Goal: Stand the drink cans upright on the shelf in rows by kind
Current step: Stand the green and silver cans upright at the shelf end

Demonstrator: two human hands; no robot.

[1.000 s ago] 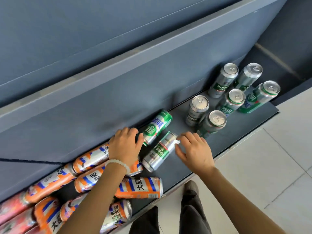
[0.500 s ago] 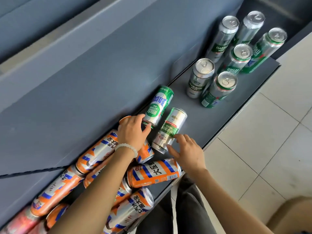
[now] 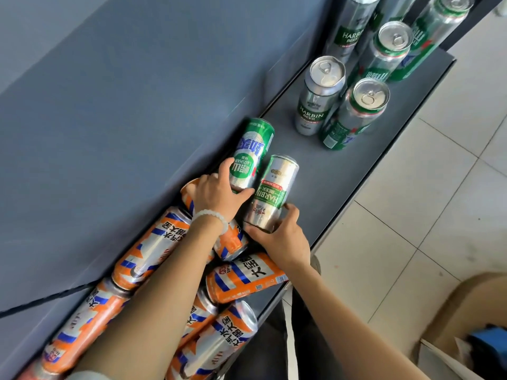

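"HARBIN BEER" on upright silver can (image 3: pixel 318 100), on lying silver can (image 3: pixel 271 194); "LAOSHAN" on lying green can (image 3: pixel 251 154).

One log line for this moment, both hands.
left hand: gripping lying green can | right hand: gripping lying Harbin can | orange cans: lying

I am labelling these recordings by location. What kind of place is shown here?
Probably a shop or stockroom. A long dark grey metal shelf holds many branded drink cans: upright green-and-silver beer cans, lying orange-and-blue cans. The floor is pale tile.
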